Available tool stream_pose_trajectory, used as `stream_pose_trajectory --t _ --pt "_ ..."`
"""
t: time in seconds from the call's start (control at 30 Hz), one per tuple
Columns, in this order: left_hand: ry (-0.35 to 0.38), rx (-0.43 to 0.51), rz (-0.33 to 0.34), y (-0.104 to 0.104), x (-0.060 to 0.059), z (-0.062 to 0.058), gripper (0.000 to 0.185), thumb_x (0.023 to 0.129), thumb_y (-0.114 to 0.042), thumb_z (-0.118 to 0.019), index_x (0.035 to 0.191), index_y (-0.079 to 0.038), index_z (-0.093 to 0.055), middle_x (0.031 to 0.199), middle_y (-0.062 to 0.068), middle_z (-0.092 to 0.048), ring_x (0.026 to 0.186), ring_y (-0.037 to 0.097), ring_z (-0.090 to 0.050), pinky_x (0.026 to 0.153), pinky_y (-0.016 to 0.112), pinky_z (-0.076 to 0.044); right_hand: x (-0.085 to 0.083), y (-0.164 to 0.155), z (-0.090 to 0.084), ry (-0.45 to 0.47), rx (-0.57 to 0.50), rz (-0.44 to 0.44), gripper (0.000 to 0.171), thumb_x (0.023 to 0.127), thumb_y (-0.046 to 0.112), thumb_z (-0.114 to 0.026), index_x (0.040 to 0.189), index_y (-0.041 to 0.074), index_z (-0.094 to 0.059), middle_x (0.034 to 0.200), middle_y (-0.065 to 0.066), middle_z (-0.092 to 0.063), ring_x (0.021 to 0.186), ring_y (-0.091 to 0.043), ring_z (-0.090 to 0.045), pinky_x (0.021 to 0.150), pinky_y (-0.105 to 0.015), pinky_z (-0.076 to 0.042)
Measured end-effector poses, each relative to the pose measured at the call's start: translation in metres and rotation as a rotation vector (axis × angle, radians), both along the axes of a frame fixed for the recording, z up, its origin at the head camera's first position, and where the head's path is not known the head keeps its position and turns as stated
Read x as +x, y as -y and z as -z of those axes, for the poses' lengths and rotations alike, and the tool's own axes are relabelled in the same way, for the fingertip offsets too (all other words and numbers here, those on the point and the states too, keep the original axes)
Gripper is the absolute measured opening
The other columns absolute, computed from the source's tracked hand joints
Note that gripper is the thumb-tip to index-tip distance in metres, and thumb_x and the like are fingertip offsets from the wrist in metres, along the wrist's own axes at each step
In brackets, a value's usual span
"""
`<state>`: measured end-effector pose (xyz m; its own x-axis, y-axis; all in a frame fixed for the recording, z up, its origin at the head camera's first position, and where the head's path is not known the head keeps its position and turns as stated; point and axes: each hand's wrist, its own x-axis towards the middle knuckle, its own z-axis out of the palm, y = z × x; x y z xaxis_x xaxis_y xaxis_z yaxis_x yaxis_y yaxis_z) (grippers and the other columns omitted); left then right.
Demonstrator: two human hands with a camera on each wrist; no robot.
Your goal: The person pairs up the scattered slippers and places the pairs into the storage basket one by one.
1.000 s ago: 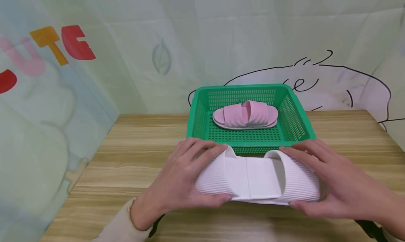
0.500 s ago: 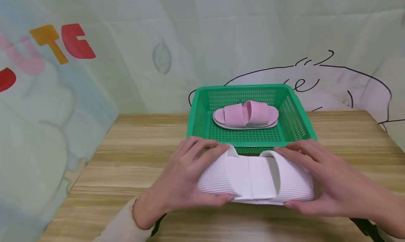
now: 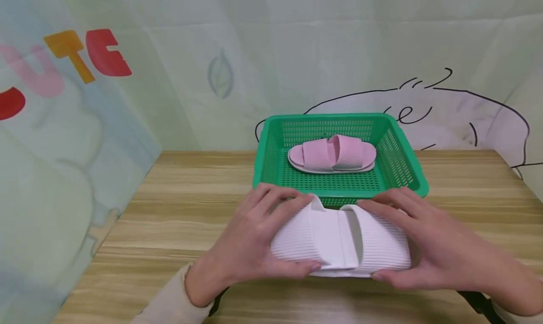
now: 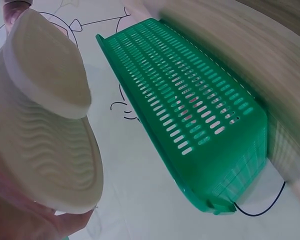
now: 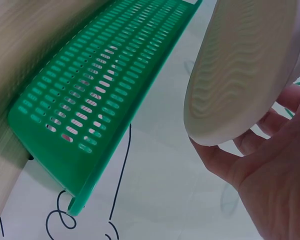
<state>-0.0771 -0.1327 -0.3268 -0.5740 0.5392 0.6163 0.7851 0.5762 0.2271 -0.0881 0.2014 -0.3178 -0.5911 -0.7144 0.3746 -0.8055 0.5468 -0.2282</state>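
Two white slippers are held end to end, partly overlapping, above the table in front of the basket. My left hand (image 3: 259,241) grips the left slipper (image 3: 294,237) round its ribbed strap, thumb along the near edge. Round the strap of the right slipper (image 3: 385,241), my right hand (image 3: 428,246) has the same kind of grip. Between the straps a short stretch of insole shows. From below, in the left wrist view, one wavy-treaded sole (image 4: 60,155) overlaps another sole (image 4: 50,65). The right wrist view shows a single sole (image 5: 235,70) above the right hand's fingers.
A green perforated basket (image 3: 415,173) stands just beyond the hands on the wooden table (image 3: 191,187). Inside it lies a pair of pink slippers (image 3: 316,155), nested together. A printed cloth (image 3: 178,69) hangs behind the table.
My right hand has moved left with its slipper, and my left hand slightly right. The slippers overlap more, so the insole between the straps is shorter.
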Motion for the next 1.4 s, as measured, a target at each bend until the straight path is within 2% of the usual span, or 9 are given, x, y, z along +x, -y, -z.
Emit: stream_pose_trajectory --t 0.17,0.53,0.77,0.9,1.1,1.4 --pt "-0.007 0.004 0.005 -0.003 0.0 0.0 0.094 0.064 -0.063 -0.093 0.141 -0.017 -0.066 0.132 0.0 -0.066 0.118 0.021 -0.056 0.097 0.038 -0.052 -0.001 0.003 0.001 0.0 -0.012 -0.012 0.098 0.069 0.06 -0.094 0.152 0.023 -0.056 0.14 0.013 -0.053 0.125 -0.004 -0.047 0.092 -0.019 -0.045" --pt "-0.024 0.025 0.015 -0.007 0.0 0.001 0.093 0.064 -0.061 -0.094 0.14 -0.015 -0.066 0.13 0.002 -0.066 0.116 0.022 -0.057 0.094 0.037 -0.053 -0.004 0.01 0.003 -0.037 -0.084 -0.083 0.097 0.069 0.055 -0.095 0.151 0.019 -0.057 0.138 0.009 -0.055 0.12 -0.005 -0.049 0.086 -0.014 -0.046" --pt "-0.003 0.049 0.046 -0.01 0.001 0.002 0.092 0.066 -0.057 -0.095 0.141 -0.013 -0.065 0.131 0.004 -0.065 0.117 0.022 -0.053 0.09 0.033 -0.055 -0.003 0.011 0.004 0.003 -0.047 -0.046 0.099 0.07 0.059 -0.094 0.153 0.022 -0.054 0.142 0.012 -0.053 0.125 -0.004 -0.046 0.087 -0.018 -0.05" --pt "0.022 0.066 0.058 -0.011 0.002 0.004 0.091 0.066 -0.055 -0.095 0.142 -0.013 -0.064 0.132 0.005 -0.064 0.119 0.022 -0.051 0.09 0.033 -0.055 -0.004 0.013 0.005 -0.017 -0.08 -0.075 0.098 0.07 0.057 -0.094 0.152 0.019 -0.056 0.141 0.01 -0.055 0.122 -0.006 -0.047 0.088 -0.016 -0.047" --pt "0.025 0.086 0.074 -0.015 0.002 0.006 0.091 0.065 -0.053 -0.096 0.141 -0.013 -0.064 0.129 0.005 -0.064 0.119 0.023 -0.051 0.092 0.034 -0.054 -0.005 0.013 0.008 0.016 -0.11 -0.114 0.092 0.075 0.057 -0.091 0.15 0.015 -0.058 0.137 0.006 -0.055 0.12 -0.008 -0.048 0.089 -0.015 -0.045" --pt "0.004 0.132 0.099 -0.018 0.001 0.009 0.089 0.063 -0.05 -0.097 0.138 -0.012 -0.066 0.127 0.005 -0.066 0.116 0.024 -0.053 0.093 0.034 -0.053 -0.007 0.017 0.008 0.046 -0.144 -0.13 0.093 0.071 0.058 -0.095 0.147 0.017 -0.06 0.135 0.008 -0.058 0.12 -0.008 -0.05 0.094 -0.016 -0.045"
